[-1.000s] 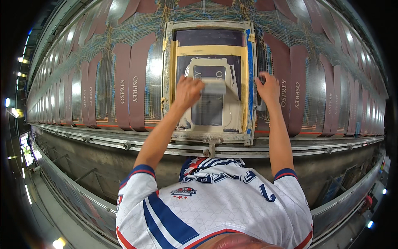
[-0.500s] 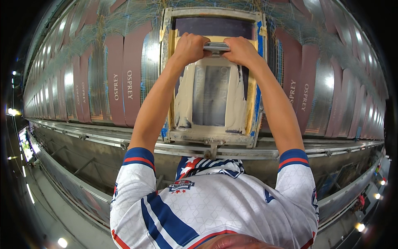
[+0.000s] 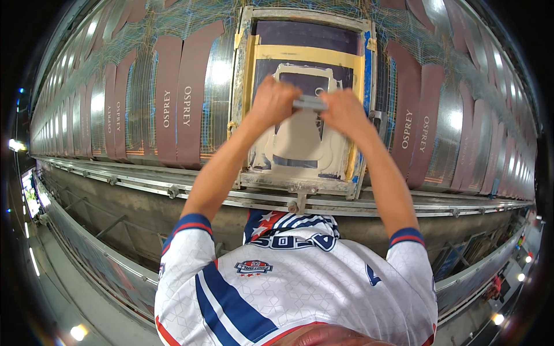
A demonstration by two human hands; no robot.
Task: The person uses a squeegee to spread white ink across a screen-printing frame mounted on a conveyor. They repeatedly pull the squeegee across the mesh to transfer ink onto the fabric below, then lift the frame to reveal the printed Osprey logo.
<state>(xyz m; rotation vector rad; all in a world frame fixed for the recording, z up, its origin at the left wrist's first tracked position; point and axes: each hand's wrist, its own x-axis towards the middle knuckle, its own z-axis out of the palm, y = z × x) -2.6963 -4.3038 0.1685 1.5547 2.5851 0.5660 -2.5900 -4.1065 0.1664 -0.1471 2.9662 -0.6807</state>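
Observation:
My left hand and my right hand both close around the grey bar of a squeegee, slightly blurred by motion. Its lower edge is hidden by the hands and ink. Beneath it is a screen-printing frame with dark mesh and yellow and blue tape along its sides. Thick cream ink lies on the mesh on the near side of the squeegee, with ridges down both sides. A thin ink line crosses the mesh beyond my hands.
Rows of maroon printed pieces lie on a long shiny table on both sides of the frame. A metal rail runs along the table's near edge, and a bracket on the frame meets it. An aisle floor lies behind me.
Both hands have drawn the squeegee from the far part of the mesh toward me. Cream ink now covers more of the mesh's middle. The frame appears slightly farther right in view.

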